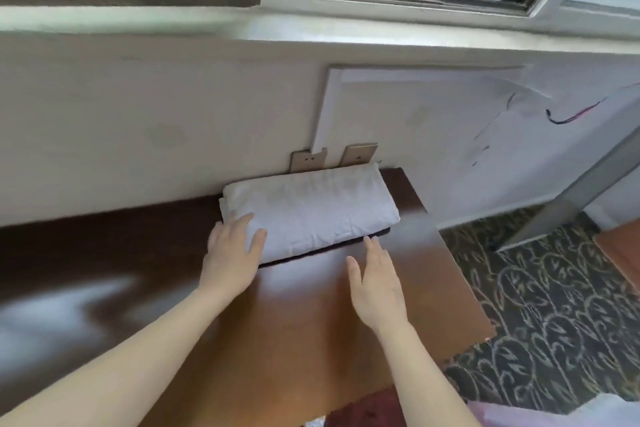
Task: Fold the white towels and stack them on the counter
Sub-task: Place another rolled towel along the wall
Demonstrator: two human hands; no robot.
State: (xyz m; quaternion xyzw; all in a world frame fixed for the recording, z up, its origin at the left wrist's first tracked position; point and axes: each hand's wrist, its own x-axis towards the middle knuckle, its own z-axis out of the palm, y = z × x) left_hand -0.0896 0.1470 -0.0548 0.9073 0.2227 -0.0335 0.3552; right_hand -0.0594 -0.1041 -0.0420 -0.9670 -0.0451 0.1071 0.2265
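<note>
Left hand [230, 253] on towel [311, 208], right hand [377, 284] beside.

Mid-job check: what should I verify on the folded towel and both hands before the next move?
1. White towel folded, lying flat on the counter: ok.
2. Towel's far edge close to the wall: ok.
3. Left hand not gripping: ok, straight fingers rest on the towel's near left corner.
4. Right hand empty: ok, open over the counter, fingertips at the towel's near edge.
5. Number of towels stacked: cannot tell; a dark strip shows beneath the near edge.
</note>
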